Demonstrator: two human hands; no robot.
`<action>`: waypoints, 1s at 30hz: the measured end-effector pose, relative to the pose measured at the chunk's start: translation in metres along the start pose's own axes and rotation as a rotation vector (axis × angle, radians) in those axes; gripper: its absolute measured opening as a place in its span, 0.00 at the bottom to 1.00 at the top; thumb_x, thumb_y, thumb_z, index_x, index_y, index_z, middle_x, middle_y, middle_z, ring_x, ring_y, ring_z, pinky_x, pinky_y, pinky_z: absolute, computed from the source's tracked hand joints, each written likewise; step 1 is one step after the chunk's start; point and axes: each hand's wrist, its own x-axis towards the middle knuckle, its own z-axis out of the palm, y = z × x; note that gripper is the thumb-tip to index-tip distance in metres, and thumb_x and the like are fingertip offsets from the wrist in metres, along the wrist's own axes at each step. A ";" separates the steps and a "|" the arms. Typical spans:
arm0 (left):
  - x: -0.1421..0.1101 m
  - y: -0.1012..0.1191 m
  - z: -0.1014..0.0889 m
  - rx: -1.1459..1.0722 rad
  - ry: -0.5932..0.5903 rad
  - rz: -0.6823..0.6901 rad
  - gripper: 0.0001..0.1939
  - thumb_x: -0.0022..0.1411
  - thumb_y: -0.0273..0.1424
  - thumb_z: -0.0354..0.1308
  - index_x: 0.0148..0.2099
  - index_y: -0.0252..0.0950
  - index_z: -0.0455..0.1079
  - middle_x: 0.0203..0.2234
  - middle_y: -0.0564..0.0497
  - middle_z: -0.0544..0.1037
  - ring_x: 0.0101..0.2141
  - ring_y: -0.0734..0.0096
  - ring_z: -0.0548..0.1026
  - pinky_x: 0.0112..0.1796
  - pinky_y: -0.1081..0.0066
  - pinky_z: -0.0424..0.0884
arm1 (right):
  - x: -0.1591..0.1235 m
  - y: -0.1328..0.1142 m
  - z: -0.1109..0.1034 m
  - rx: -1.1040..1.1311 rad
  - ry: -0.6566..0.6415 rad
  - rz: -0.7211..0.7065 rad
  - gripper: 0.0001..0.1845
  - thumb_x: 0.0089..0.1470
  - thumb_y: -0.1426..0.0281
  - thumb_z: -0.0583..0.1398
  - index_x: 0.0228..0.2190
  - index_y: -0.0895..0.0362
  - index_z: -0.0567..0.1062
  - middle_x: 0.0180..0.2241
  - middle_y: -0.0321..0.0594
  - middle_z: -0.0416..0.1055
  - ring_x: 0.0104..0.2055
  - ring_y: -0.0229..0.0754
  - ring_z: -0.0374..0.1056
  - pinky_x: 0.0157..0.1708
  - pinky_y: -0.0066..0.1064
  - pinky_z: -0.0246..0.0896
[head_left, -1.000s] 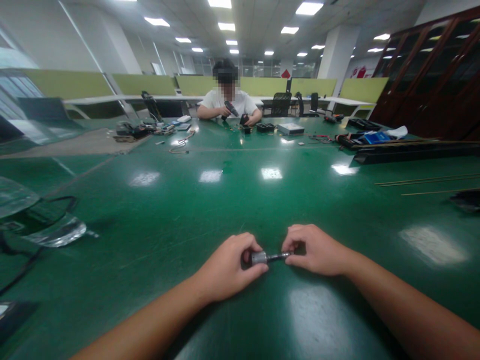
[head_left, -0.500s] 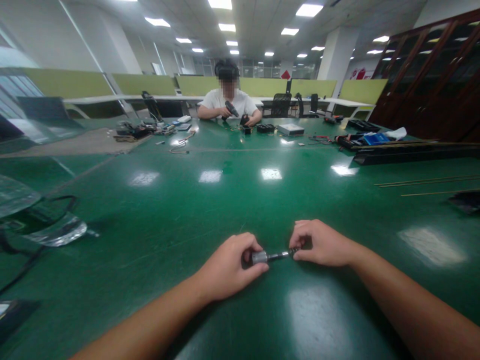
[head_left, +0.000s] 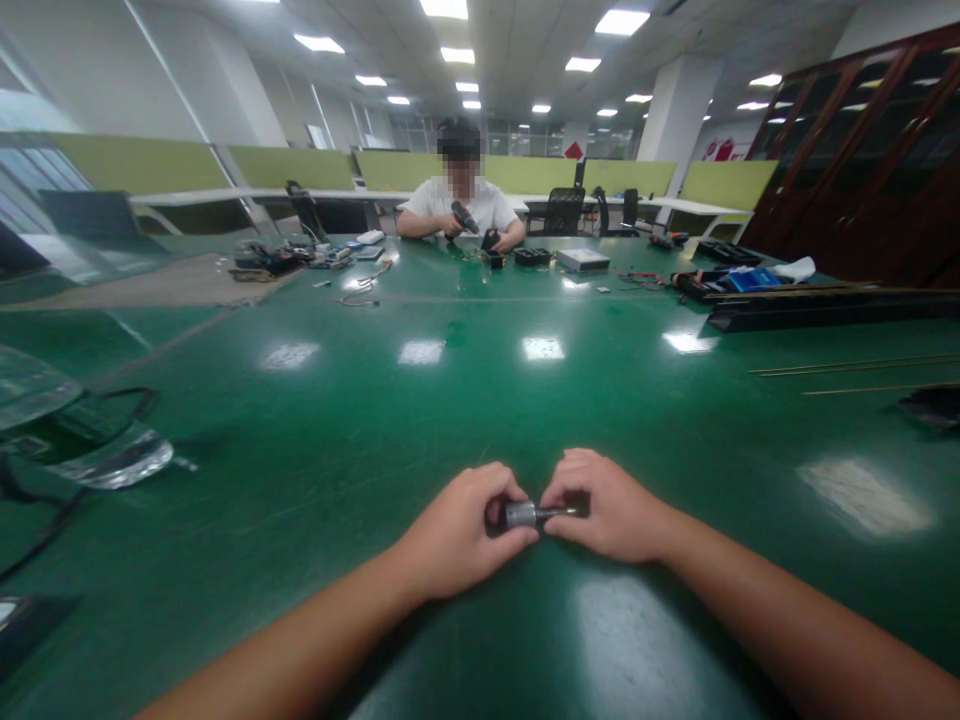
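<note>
- The person's left hand [head_left: 461, 530] pinched a small metal tool [head_left: 520, 514] between thumb and forefinger, gripping it by its silver cylinder [head_left: 520, 515].
- The right hand [head_left: 607, 508] pinched the tool's thin shaft [head_left: 564, 511] close to the cylinder; the two sets of fingertips were just beside each other.
- The tool lay crosswise between the hands, low over the near part of the green table [head_left: 480, 410]; whether it touched the surface could not be told. Faint dark marks on the cylinder were too small to read.
- At the left edge stood a clear container [head_left: 124, 460], whose small pale square mark [head_left: 31, 445] was too blurred to make out.
- Far right, a blue packet [head_left: 754, 279] lay among tools, any print on it too small to tell.
- Across the table, another person [head_left: 491, 205] held a drill [head_left: 465, 216], near a white box [head_left: 583, 259].
- Behind, a red diamond-shaped sign [head_left: 573, 150] and red wall graphics [head_left: 722, 150] were visible, their details illegible.
</note>
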 end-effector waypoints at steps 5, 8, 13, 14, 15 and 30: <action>0.000 0.000 0.000 -0.032 0.031 0.022 0.10 0.55 0.32 0.65 0.38 0.35 0.70 0.29 0.52 0.71 0.30 0.68 0.69 0.31 0.71 0.63 | 0.002 -0.006 0.015 -0.011 0.076 0.013 0.03 0.51 0.72 0.65 0.31 0.56 0.78 0.29 0.37 0.73 0.35 0.40 0.66 0.39 0.33 0.57; 0.001 0.000 -0.001 -0.051 0.020 0.015 0.11 0.60 0.37 0.61 0.40 0.35 0.71 0.29 0.52 0.71 0.30 0.69 0.70 0.31 0.71 0.63 | 0.000 -0.005 0.012 -0.013 0.079 -0.003 0.06 0.50 0.71 0.66 0.33 0.56 0.78 0.30 0.38 0.73 0.36 0.41 0.66 0.40 0.34 0.58; 0.002 -0.001 -0.001 -0.044 -0.006 0.000 0.09 0.62 0.35 0.59 0.41 0.35 0.72 0.28 0.53 0.71 0.29 0.70 0.70 0.31 0.72 0.64 | -0.002 -0.005 0.010 -0.011 0.067 -0.004 0.12 0.48 0.71 0.67 0.37 0.56 0.78 0.32 0.39 0.74 0.37 0.43 0.66 0.40 0.34 0.59; 0.001 -0.001 0.000 -0.035 -0.007 0.003 0.08 0.61 0.34 0.60 0.41 0.35 0.72 0.28 0.53 0.72 0.29 0.70 0.70 0.32 0.72 0.64 | -0.003 -0.005 0.011 -0.009 0.068 -0.002 0.12 0.47 0.71 0.67 0.37 0.56 0.78 0.33 0.39 0.74 0.37 0.42 0.66 0.41 0.34 0.59; 0.001 -0.001 0.000 -0.026 -0.007 0.006 0.08 0.60 0.34 0.61 0.41 0.36 0.72 0.28 0.53 0.72 0.30 0.70 0.71 0.32 0.71 0.63 | -0.003 -0.005 0.011 -0.007 0.071 0.000 0.12 0.47 0.72 0.67 0.37 0.55 0.77 0.33 0.38 0.74 0.37 0.42 0.66 0.41 0.34 0.59; 0.000 0.000 0.002 0.010 -0.006 -0.017 0.10 0.55 0.34 0.65 0.36 0.36 0.70 0.28 0.53 0.72 0.31 0.67 0.70 0.33 0.70 0.62 | -0.003 -0.003 0.016 0.024 0.124 -0.026 0.05 0.48 0.74 0.66 0.29 0.56 0.75 0.27 0.34 0.73 0.34 0.40 0.66 0.43 0.35 0.57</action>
